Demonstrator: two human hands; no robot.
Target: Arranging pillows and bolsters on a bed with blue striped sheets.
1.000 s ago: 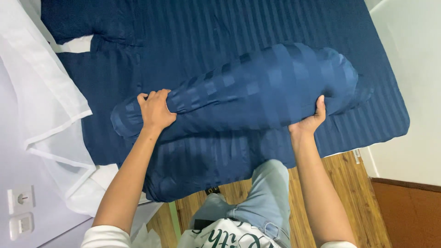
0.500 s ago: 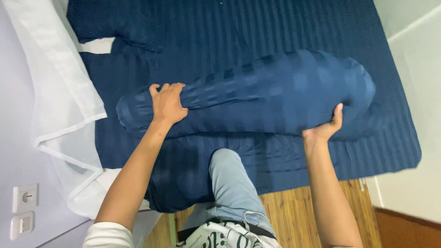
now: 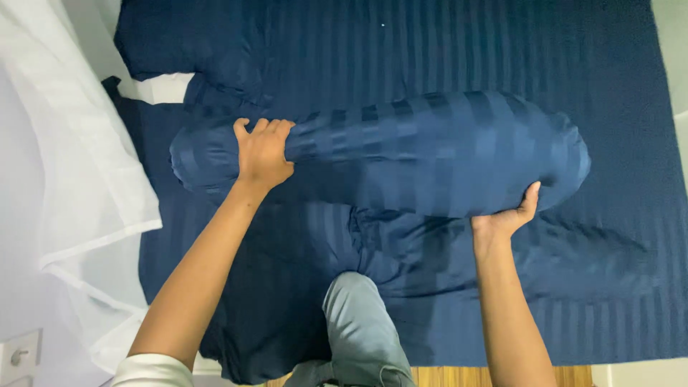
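We see a long bolster pillow (image 3: 430, 154) in a dark navy cover with faint woven stripes that run across its width in slightly lighter and darker bands. It is plump and rounded at the far right end, and narrower and creased where it is squeezed near the left end. It lies lengthwise across the bed (image 3: 444, 50), held just above the navy striped sheet that matches it in colour and pattern.

Our left hand (image 3: 263, 152) grips the pillow near its left end from the top, the fingers curled over the far edge and pressed into the fabric so that the cover bunches around them. Our right hand (image 3: 510, 213) supports the pillow from below near its right end, the thumb up against the side and the fingers tucked underneath, out of sight.

Our knee (image 3: 355, 315) in grey trousers presses onto the near part of the bed, between our two arms. At the upper left lies another navy pillow (image 3: 190, 36). A white sheer curtain (image 3: 79, 165) hangs along the left, and a wall socket (image 3: 18, 355) sits in the lower left corner.
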